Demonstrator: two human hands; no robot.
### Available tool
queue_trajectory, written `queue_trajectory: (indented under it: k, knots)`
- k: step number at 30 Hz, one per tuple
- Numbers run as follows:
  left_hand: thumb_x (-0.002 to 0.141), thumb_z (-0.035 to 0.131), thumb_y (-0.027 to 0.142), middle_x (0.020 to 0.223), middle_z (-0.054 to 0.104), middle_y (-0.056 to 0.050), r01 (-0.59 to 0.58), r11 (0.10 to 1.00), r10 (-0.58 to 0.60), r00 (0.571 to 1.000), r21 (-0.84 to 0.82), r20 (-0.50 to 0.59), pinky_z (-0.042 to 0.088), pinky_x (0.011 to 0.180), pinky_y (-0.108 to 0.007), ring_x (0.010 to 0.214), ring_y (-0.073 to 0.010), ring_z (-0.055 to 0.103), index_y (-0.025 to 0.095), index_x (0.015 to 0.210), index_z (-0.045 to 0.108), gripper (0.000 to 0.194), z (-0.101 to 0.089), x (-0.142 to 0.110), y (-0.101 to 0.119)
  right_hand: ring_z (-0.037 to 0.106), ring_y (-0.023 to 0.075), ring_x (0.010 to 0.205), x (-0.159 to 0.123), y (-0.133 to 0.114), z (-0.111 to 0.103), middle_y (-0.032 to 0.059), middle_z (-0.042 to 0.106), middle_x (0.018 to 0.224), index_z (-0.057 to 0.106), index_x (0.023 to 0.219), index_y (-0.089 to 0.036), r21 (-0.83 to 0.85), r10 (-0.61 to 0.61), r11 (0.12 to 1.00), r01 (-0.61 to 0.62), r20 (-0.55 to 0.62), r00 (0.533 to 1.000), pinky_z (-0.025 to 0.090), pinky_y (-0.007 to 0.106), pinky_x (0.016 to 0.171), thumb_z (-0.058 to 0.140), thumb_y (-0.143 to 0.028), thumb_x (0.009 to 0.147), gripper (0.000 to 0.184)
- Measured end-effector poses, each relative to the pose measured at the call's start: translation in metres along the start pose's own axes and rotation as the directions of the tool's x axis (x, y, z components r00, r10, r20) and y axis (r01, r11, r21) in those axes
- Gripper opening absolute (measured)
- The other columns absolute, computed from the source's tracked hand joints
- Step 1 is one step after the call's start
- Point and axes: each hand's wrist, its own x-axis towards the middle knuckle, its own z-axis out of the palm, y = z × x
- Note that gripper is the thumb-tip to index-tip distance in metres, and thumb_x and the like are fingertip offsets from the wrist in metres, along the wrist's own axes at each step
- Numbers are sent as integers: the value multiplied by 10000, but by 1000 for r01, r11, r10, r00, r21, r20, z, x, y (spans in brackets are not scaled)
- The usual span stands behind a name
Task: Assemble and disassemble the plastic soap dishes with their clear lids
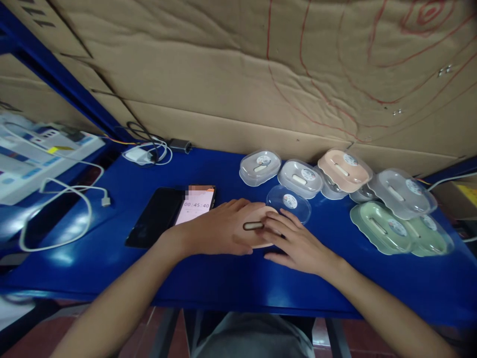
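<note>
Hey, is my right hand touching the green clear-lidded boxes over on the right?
Apart. The head view shows blue tabletop between the right hand and the green clear-lidded boxes.

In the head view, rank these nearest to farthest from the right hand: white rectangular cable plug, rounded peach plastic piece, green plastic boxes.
1. Rounded peach plastic piece, partly beneath right hand.
2. Green plastic boxes, right side.
3. White rectangular cable plug, far left.

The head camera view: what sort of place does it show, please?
Probably a workshop or packing workstation, though I cannot be certain. A glossy blue table stands before brown cardboard sheeting, and pastel plastic boxes with clear lids are grouped on it.
</note>
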Motion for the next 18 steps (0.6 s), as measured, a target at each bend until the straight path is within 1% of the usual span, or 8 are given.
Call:
queue_trajectory:
  k: [3, 5, 6, 8, 11, 13, 15, 18]
  knots:
    - [915, 748, 334, 1641, 489, -6, -89, 990, 86, 996, 110, 32, 456, 1140, -517, 1393, -369, 540, 429, 1531, 511, 667, 6, 3, 0, 530, 287, 1479, 0, 3, -1, 120, 663, 1465, 648, 1405, -217, -11, 23, 1000, -23, -1, 1000, 388, 549, 1274, 582, -373, 1086, 360]
    - [938, 729, 340, 1708, 404, 3, -145, 974, 143, 989, 174, 24, 394, 1202, -561, 1484, -391, 456, 426, 1491, 544, 589, 12, 5, -2, 539, 285, 1466, 0, 5, -2, 115, 676, 1440, 650, 1396, -219, -15, 26, 1000, -26, -17, 1000, 403, 540, 1256, 571, -331, 1088, 337]
    - [944, 733, 363, 1724, 380, -9, -138, 971, 138, 990, 197, 14, 363, 1226, -577, 1519, -397, 416, 418, 1512, 518, 610, 15, 7, -3, 543, 288, 1461, 0, 5, -3, 115, 680, 1431, 648, 1395, -220, -15, 26, 1000, -26, -28, 999, 409, 540, 1248, 575, -331, 1087, 335]
    - [935, 764, 421, 1725, 376, -60, -78, 970, 80, 997, 229, -1, 323, 1254, -598, 1554, -402, 370, 381, 1585, 424, 735, 20, 10, -6, 552, 290, 1452, 0, 7, -4, 112, 688, 1415, 648, 1389, -227, -9, 33, 999, -34, -53, 998, 420, 537, 1233, 586, -334, 1084, 328]
    - [894, 812, 431, 1699, 401, -110, -10, 962, 12, 1000, 274, -4, 328, 1240, -614, 1543, -416, 379, 351, 1632, 335, 883, 24, 14, -6, 568, 278, 1437, 1, 9, -5, 108, 698, 1396, 646, 1386, -234, 2, 42, 999, -42, -77, 996, 424, 523, 1221, 594, -335, 1087, 319]
    - [881, 810, 394, 1675, 428, -101, -7, 955, 7, 1000, 295, 0, 357, 1214, -603, 1513, -414, 416, 372, 1625, 332, 886, 23, 16, -5, 570, 275, 1436, 1, 10, -5, 110, 697, 1399, 643, 1391, -234, 3, 42, 999, -41, -76, 996, 425, 519, 1218, 596, -345, 1090, 324]
    - [882, 786, 368, 1653, 453, -81, -32, 951, 32, 999, 306, 5, 367, 1200, -582, 1484, -402, 446, 400, 1612, 338, 858, 21, 17, -4, 566, 274, 1445, 1, 11, -6, 111, 695, 1412, 639, 1405, -236, -3, 41, 999, -41, -70, 997, 424, 519, 1222, 589, -348, 1095, 333]
    - [893, 756, 394, 1620, 488, -81, -36, 954, 38, 999, 297, -3, 373, 1184, -558, 1447, -386, 482, 403, 1630, 290, 872, 19, 17, -5, 552, 272, 1467, 1, 11, -9, 109, 696, 1431, 630, 1433, -235, -17, 30, 999, -31, -52, 998, 419, 518, 1235, 567, -335, 1105, 349]
